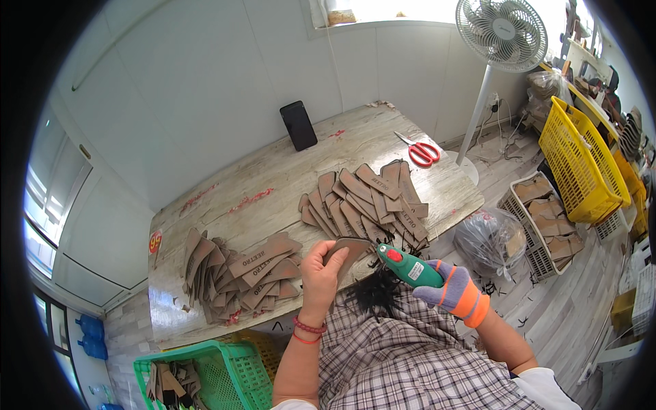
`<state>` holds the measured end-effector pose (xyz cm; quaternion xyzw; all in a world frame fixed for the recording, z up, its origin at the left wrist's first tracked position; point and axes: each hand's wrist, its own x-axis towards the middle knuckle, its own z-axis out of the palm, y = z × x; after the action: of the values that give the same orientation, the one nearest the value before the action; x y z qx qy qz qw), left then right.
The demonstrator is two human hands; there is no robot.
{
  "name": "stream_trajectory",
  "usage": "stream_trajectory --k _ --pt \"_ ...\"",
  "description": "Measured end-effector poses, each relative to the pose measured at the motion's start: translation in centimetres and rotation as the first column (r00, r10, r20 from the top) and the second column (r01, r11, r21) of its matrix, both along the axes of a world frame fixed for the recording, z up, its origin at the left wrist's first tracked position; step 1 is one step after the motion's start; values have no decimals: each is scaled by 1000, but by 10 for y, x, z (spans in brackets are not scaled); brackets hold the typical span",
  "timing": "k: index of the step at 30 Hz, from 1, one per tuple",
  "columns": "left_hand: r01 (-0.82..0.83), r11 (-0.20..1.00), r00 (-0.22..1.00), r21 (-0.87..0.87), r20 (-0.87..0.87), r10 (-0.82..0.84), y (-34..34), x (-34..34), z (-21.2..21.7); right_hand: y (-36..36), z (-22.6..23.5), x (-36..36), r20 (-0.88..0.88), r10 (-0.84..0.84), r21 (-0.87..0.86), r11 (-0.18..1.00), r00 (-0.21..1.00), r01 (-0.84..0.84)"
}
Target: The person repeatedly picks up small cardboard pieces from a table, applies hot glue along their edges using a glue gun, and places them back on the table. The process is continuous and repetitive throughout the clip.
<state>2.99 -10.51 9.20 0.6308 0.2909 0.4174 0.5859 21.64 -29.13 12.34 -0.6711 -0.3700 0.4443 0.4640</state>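
My bare left hand [320, 277], with red bracelets at its wrist, pinches a curved brown leather-like piece [352, 253] above the table's front edge. My right hand [451, 290], in a purple and orange work glove, grips a green handheld power tool [413, 268] with a red button. The tool's tip is close to the piece's right end; whether they touch cannot be made out. Black trimmings [377, 292] lie heaped on my checked apron [410, 355] below. Piles of similar brown pieces lie on the table, one on the left [239, 277] and one farther back [365, 201].
On the table [253, 174] are red-handled scissors [424, 154] and a propped phone [298, 126]. A green basket [236, 376] stands below left. Right are a stand fan [502, 31], a clear bag [488, 239], a white crate [536, 253] of brown pieces and a yellow basket [581, 164].
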Motion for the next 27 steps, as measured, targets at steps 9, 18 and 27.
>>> stream_trajectory --k 9,18,27 --pt "118 977 977 179 -199 -81 11 -14 29 -3 0 11 163 102 -49 994 981 -95" --pt "269 936 929 227 -319 -189 14 -19 41 -4 9 11 162 158 -79 986 974 -147" --pt "425 894 848 141 -408 -339 12 -12 42 -2 5 9 199 168 -3 985 965 -171"
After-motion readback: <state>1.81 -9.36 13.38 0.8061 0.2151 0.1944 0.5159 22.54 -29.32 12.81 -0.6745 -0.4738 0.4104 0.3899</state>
